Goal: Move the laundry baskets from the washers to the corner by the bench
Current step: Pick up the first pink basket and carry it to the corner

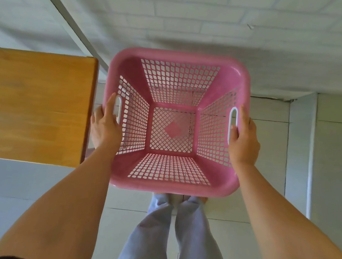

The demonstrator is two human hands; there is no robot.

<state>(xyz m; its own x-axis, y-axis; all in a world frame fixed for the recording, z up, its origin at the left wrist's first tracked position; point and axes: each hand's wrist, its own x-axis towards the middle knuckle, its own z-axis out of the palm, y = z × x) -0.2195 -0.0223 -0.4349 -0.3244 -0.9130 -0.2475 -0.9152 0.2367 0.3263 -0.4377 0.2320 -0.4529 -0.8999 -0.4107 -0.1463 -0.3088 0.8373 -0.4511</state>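
A pink plastic laundry basket [179, 59] with perforated walls and nothing inside is held upright in front of me, above the tiled floor. My left hand [105, 126] grips its left rim at the white handle slot. My right hand [244, 140] grips the right rim at the other handle slot. The wooden bench [36, 105] is directly to the left of the basket, its end close to my left hand. No washers are in view.
A white brick wall [214, 21] stands just behind the basket and meets another wall at the left, forming a corner by the bench. A white wall edge [300, 150] juts out on the right. My legs [174, 236] stand on light floor tiles.
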